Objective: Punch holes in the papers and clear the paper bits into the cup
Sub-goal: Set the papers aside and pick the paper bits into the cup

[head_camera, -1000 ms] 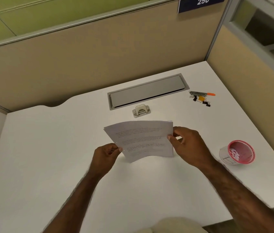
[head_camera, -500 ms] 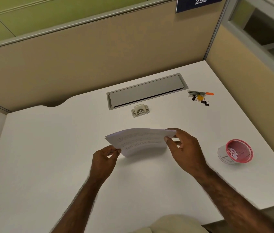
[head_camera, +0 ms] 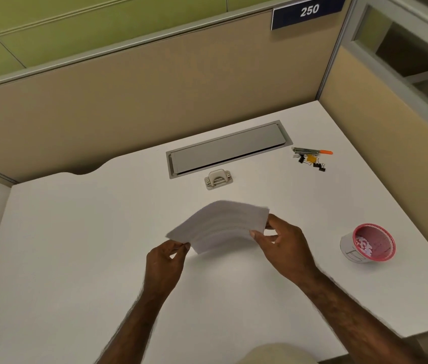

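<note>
We had both hands, left hand (head_camera: pixel 164 261) and right hand (head_camera: pixel 284 245), pinching the thin white paper stack (head_camera: pixel 220 224) above the white table (head_camera: pixel 76 245), small beige metal hole punch (head_camera: pixel 218 179) sitting straight ahead, long axis left-right.

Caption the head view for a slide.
Both hands, left hand and right hand, hold the papers above the desk, before the hole punch.
</note>
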